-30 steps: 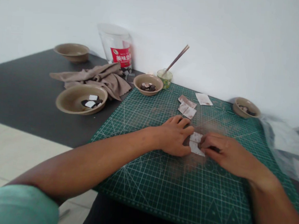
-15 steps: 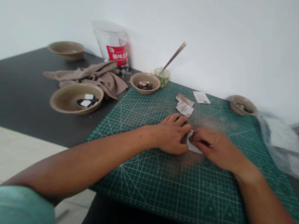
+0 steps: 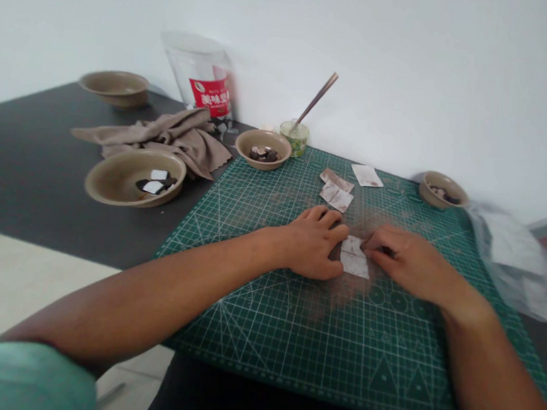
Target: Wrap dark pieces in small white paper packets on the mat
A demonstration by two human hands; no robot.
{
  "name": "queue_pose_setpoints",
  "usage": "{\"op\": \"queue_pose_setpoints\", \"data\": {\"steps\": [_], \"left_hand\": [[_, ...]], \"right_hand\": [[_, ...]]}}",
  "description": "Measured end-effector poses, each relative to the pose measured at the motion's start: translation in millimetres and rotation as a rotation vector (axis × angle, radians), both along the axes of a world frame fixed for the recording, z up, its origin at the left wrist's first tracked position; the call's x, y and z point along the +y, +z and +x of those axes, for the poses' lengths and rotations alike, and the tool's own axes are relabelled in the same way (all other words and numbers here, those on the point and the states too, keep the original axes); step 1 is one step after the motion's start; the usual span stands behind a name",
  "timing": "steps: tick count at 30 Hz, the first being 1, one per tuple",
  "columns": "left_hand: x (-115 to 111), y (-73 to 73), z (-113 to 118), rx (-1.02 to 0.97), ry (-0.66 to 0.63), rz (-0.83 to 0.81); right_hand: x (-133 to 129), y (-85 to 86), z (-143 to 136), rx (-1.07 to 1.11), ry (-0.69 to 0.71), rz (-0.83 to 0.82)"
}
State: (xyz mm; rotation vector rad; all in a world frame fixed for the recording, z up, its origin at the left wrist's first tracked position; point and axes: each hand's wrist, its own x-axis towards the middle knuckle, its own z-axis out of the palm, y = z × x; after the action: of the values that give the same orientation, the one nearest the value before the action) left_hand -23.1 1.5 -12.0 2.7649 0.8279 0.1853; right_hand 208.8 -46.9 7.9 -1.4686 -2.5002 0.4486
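1. cutting mat (image 3: 318, 354): matt, plastic-looking, dulled in patches by brown powdery smears.
2. nearest white piece (image 3: 354, 265): paper-like, matt, uneven, stained brown.
3. farther white piece (image 3: 367, 176): paper-like, flat, matt.
4. rag (image 3: 153, 133): soft, matt cloth, deeply creased.
5. front bowl (image 3: 108, 176): smooth, faintly glossy; ceramic or plastic, cannot tell.
6. jar (image 3: 180, 65): clear, smooth, plastic-looking, with a printed label (image 3: 211, 96).
7. sticks (image 3: 316, 101): wood-looking.
8. bag (image 3: 510, 261): thin, see-through, crinkled plastic.
9. tabletop (image 3: 30, 167): smooth, matt.

Green cutting mat (image 3: 282, 332) now, white-gridded, brown-smudged! On mat, white piece (image 3: 354, 266), brown-streaked. Left of mat, taupe cloth (image 3: 141, 134), tan bowl (image 3: 107, 182), clear jar (image 3: 209, 94), red-labelled.
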Motion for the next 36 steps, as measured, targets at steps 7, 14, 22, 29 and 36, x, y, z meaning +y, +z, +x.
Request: {"op": "queue_pose_setpoints", "data": {"steps": [7,14,22,29,36], "left_hand": [[0,0.8,0,0.011,-0.002,-0.007],[0,1.2,0,0.013,-0.015,-0.003],[0,1.1,1,0.023,-0.010,-0.005],[-1,-0.7,1,-0.016,0.008,0.027],[1,8.4,8,-0.195,0.019,0.010]], "right_hand": [[0,-1.6,-5,0.067,0.050,-0.004],[-5,2.1,-5,0.045,0.129,-0.113],[-3,1.3,-1,-0.001,0.031,-0.047],[-12,-0.7,-19,0.328,-0.022,-0.047],[-9,-6.1,-23,0.867,-0.282,-0.022]]}}
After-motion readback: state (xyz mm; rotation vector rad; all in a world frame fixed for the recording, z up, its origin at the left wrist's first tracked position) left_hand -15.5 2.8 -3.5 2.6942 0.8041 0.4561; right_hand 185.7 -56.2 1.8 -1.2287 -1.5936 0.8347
